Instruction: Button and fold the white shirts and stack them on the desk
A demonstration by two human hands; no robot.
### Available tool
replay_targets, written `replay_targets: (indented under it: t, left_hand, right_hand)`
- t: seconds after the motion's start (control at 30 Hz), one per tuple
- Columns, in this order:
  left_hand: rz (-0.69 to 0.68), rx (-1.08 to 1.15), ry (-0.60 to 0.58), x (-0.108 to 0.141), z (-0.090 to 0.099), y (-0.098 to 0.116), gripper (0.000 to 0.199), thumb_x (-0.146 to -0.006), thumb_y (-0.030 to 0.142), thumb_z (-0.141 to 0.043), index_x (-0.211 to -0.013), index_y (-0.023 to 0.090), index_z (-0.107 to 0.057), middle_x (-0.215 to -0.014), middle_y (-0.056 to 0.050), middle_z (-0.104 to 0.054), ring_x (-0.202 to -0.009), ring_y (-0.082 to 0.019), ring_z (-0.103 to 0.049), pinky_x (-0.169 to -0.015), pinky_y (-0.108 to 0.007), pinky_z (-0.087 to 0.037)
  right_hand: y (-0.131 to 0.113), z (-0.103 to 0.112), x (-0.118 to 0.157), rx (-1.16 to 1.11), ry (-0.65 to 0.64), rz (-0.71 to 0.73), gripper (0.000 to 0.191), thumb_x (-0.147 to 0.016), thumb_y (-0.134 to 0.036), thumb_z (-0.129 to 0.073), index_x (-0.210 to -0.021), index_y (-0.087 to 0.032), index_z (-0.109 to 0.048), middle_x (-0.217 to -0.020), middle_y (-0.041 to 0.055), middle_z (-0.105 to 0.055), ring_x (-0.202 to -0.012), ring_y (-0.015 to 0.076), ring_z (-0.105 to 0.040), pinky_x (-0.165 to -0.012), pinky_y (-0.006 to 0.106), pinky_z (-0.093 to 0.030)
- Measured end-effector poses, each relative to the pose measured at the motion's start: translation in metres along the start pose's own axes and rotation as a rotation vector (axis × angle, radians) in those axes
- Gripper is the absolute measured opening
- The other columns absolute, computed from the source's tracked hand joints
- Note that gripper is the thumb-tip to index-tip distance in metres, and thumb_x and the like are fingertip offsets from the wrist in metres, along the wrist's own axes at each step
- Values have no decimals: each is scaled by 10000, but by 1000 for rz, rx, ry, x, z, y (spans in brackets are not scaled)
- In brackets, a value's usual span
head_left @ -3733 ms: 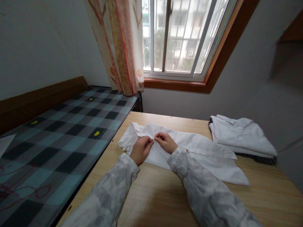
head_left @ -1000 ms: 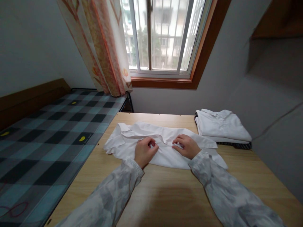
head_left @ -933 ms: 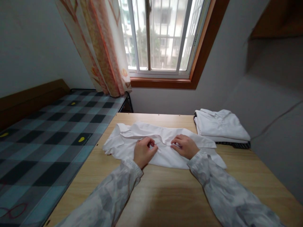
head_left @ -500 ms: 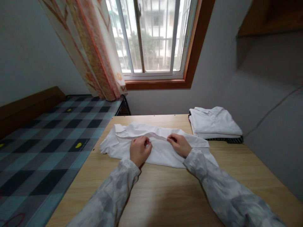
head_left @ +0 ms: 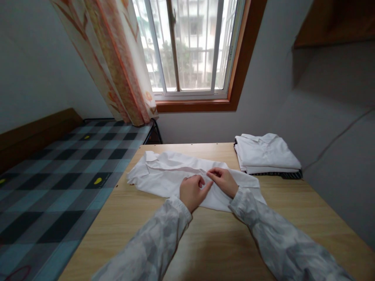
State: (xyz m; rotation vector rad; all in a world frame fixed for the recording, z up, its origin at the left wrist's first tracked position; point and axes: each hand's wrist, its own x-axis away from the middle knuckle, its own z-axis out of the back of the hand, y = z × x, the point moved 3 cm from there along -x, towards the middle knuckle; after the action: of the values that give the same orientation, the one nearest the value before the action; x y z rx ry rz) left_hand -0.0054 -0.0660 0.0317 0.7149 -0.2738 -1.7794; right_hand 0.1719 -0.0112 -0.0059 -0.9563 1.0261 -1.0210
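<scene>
A white garment (head_left: 166,179) lies spread lengthwise across the wooden table (head_left: 187,242), its collar end toward the left and a long front edge running along its middle. My right hand (head_left: 224,181) pinches that edge right of the garment's centre. Close beside it, my left hand (head_left: 193,191) rests over the cloth with fingers curled and thumb stretched toward the right fingertips. Whether cloth is between the left fingers is hard to make out.
A stack of folded white clothes (head_left: 266,154) with a dark striped item beneath sits at the table's back right. Left of the table is a bed with a checked cover (head_left: 96,164). A window (head_left: 193,50) and curtain (head_left: 123,70) are beyond.
My left hand has moved right along the garment, close to my right hand, and its thumb has stretched out. My right hand stays nearly in place. The garment's left part lies a little flatter.
</scene>
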Motion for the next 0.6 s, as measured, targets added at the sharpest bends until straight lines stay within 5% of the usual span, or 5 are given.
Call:
replay_targets:
  t: [0.37, 0.6]
  left_hand:
    - [100, 212, -47, -8, -3, -10, 110, -911, 266, -731, -836, 231, -804, -833, 1, -812, -722, -173, -685, -745, -312, -432]
    - [74, 316, -42, -9, -5, -13, 127, -902, 292, -725, -823, 212, -784, -797, -1, -774, -678, -154, -616, -678, -288, -398]
  right_hand:
    - [-2, -1, 2, -17, -100, 23, 280, -930, -459, -761, -1040, -202, -788, -973, 69, -810, -898, 243, -737, -845, 376, -573]
    - [-25, 6, 8, 244, -162, 262, 181, -988, -381, -717, -913, -217, -730, -855, 46, -711, -790, 206, -621, -744, 340, -489]
